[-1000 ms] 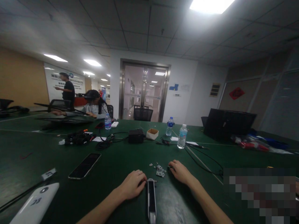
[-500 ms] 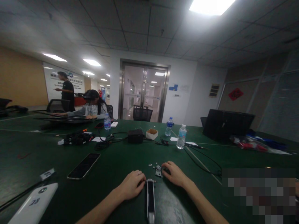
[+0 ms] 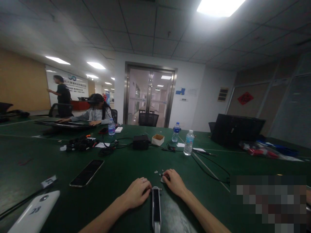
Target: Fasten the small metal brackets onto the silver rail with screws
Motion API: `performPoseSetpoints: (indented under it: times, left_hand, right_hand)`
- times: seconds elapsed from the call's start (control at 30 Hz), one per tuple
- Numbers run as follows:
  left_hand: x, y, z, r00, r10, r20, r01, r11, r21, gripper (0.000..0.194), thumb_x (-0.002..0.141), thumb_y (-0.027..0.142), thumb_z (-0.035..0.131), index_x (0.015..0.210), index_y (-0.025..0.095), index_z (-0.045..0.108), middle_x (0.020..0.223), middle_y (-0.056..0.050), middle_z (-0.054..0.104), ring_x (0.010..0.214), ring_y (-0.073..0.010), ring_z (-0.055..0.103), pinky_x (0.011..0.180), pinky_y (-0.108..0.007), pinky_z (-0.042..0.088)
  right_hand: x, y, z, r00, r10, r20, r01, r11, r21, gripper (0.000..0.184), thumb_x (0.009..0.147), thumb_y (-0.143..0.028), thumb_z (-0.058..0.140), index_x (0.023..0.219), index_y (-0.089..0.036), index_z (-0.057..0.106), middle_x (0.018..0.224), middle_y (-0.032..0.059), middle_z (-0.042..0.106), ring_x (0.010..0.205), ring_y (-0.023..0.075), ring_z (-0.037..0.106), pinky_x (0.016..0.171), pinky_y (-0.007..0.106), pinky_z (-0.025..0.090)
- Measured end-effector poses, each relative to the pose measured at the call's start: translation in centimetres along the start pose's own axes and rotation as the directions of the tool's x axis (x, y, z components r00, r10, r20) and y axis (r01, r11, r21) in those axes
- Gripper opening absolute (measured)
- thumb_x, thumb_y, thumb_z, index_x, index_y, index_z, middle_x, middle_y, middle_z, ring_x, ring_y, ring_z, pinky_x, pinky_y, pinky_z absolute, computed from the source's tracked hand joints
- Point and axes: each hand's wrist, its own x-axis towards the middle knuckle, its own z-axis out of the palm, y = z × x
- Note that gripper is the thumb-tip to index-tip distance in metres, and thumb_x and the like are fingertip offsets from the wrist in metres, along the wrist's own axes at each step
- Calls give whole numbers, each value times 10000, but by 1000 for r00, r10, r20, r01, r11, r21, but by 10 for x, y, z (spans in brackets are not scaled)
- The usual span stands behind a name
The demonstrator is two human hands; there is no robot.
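Note:
In front of me on the green table point(image 3: 116, 212) lies a long narrow metal piece point(image 3: 156, 207) with a dark inner strip and a small crosswise pin at its far end. My left hand point(image 3: 139, 193) is closed, thumb and fingertips holding the left side of that end. Further forward and right, my right hand point(image 3: 175, 183) curls over a small metal bracket point(image 3: 162, 180), of which only a corner shows. Its fingers are pinched together; what lies between them is hidden. Several tiny rings or nuts point(image 3: 155, 171) lie just left of these fingers.
A dark phone point(image 3: 87, 173) and a white case marked 28 point(image 3: 36, 212) lie on the left. Beyond are a black box point(image 3: 141, 142), a small open carton point(image 3: 157, 139), cables and water bottles point(image 3: 189, 143). A person point(image 3: 98, 111) sits across the table; another person point(image 3: 63, 95) stands behind.
My right hand has shifted left over the small bracket and now covers most of it. My left hand stays at the long piece. The standing person has moved left.

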Motion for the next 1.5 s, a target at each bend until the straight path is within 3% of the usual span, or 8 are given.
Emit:
performPoseSetpoints:
  times: [0.2,0.37,0.53,0.7,1.0,1.5]
  left_hand:
    - [0,-1,-1,1000,6,8,-6,1000,18,159,929,209,453,986,204,602,987,-31,613,909,-189,559,798,-297,438]
    - [-2,4,-6,1000,-6,29,6,1000,-8,160,936,213,457,998,211,604,1007,-31,617,923,-189,563,819,-303,445]
    - [-2,5,-7,999,-21,31,21,1000,-11,166,928,194,466,1009,214,610,1016,-24,621,923,-186,571,841,-304,451]
    - [-2,8,-9,999,-19,28,19,1000,-1,169,925,196,463,1001,208,614,1012,-31,629,933,-192,575,843,-310,457]
    - [-2,4,-6,1000,-11,28,12,1000,-9,160,932,208,464,1005,208,606,1009,-32,618,923,-185,566,810,-303,451]
    - [-2,5,-7,1000,-19,22,19,1000,3,154,926,193,479,1000,197,614,1005,-41,624,922,-196,570,804,-310,451]
  right_hand:
    - [5,0,-10,995,-44,-89,44,999,-11,194,932,-276,470,843,-198,623,887,61,651,880,207,576,793,301,437]
    - [9,21,-35,991,25,-132,-45,987,-154,195,939,-271,458,868,-192,622,914,77,653,901,217,567,793,301,423]
    - [6,52,-53,982,187,-21,-184,936,-299,175,929,-224,471,878,-172,630,962,93,658,929,225,567,756,291,400]
    - [2,67,-50,972,217,91,-188,949,-255,177,932,-205,453,923,-169,626,984,88,644,917,203,582,744,276,400]
    - [3,53,-38,982,119,148,-96,983,-159,182,916,-204,458,992,-190,622,1029,72,620,955,196,575,789,273,414]
    - [3,39,-40,986,164,43,-140,932,-334,204,920,-185,461,1021,-180,637,1058,113,631,977,244,558,802,319,403]
